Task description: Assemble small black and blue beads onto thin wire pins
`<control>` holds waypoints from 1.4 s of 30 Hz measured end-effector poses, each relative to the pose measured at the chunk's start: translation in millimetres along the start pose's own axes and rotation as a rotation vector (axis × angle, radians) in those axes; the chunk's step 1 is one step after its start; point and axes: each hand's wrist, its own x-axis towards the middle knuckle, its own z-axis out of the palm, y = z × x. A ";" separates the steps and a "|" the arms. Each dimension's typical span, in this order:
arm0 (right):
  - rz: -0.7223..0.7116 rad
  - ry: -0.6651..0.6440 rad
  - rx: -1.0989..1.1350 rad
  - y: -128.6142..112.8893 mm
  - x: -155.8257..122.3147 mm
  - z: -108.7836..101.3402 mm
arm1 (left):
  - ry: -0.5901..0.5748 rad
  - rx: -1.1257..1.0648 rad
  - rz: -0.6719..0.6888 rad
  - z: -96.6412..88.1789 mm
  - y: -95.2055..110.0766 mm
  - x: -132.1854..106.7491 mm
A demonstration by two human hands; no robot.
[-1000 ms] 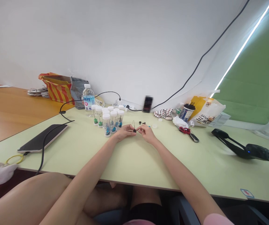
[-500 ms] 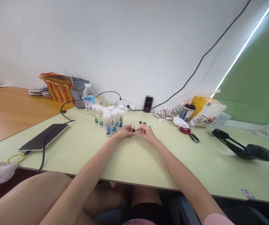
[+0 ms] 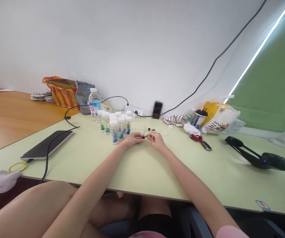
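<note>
My left hand (image 3: 132,139) and my right hand (image 3: 156,140) rest on the pale green table (image 3: 142,165), fingertips meeting. Between them they pinch a tiny black part with thin wire legs (image 3: 143,135) that stick upward. Just left of my left hand stands a cluster of several clear vials with white caps (image 3: 115,127), holding small green and blue pieces. Two more small black parts (image 3: 150,129) lie on the table just beyond my hands, with a white cap (image 3: 163,134) to their right.
A phone on a black cable (image 3: 45,149) lies at the left. A water bottle (image 3: 94,104) and striped bag (image 3: 61,92) stand at the back. Red-handled keys (image 3: 199,139), a cup (image 3: 198,119), a yellow bag (image 3: 219,117) and a black headset (image 3: 259,155) lie at the right.
The wire legs of the black part have shifted slightly right and my fingertips have closed in on it. The arms have stayed put.
</note>
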 end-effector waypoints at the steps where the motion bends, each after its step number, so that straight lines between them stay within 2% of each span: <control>1: 0.007 0.012 -0.006 0.3 0.0 0.0 | -0.003 0.000 -0.005 -0.1 0.4 -0.3; 29: -0.058 0.015 -0.026 -0.7 -1.2 4.0 | 0.008 -0.033 -0.019 -1.6 -2.5 1.7; 37: -0.032 0.049 -0.030 0.1 -1.7 4.9 | -0.005 -0.014 0.000 -2.9 -5.9 3.5; 42: -0.001 0.072 -0.094 -0.6 -5.3 12.5 | -0.023 -0.007 0.032 -5.3 -10.0 5.7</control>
